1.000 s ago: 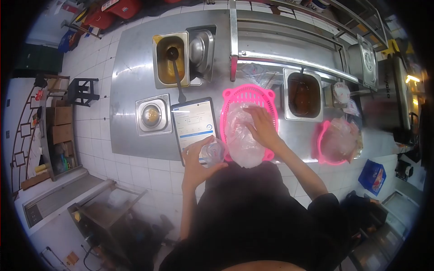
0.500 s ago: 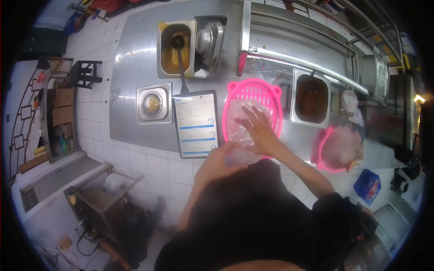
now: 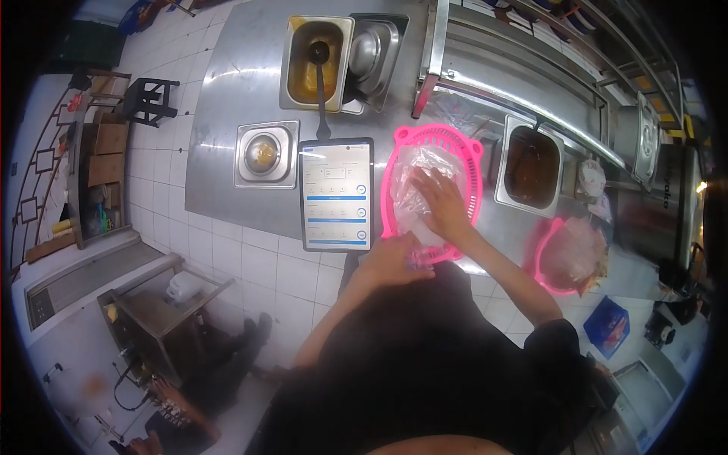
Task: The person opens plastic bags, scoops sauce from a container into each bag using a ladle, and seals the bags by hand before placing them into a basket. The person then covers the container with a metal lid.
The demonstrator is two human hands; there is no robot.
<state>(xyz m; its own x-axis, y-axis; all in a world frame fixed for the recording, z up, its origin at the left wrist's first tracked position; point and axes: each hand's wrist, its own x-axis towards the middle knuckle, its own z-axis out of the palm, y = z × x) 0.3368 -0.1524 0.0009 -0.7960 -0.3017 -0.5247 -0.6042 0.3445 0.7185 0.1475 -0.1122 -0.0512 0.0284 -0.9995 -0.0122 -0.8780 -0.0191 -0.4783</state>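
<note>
A clear plastic bag [image 3: 415,199] lies in a pink perforated basket [image 3: 475,182] at the counter's front edge. My right hand [image 3: 446,208] rests on top of the bag, palm down with the fingers stretched out. At the basket's near rim, my left hand [image 3: 390,262] has its thumb and fingers closed around the bunched near end of the bag. What the bag contains is hard to make out. Just left of the basket lies a tablet [image 3: 337,195] with a lit screen.
Behind the tablet stands a metal container [image 3: 287,83] with a ladle [image 3: 322,102], beside a lidded one [image 3: 250,178]. A pan of brown liquid [image 3: 529,171] is at right, below a metal shelf [image 3: 523,95]. Another pink basket [image 3: 542,254] holds a bag. A person [image 3: 182,409] is at lower left.
My head view has shifted a little. The right hand's fingers have drawn closer together on the bag. My left hand has moved slightly right along the near end of the basket.
</note>
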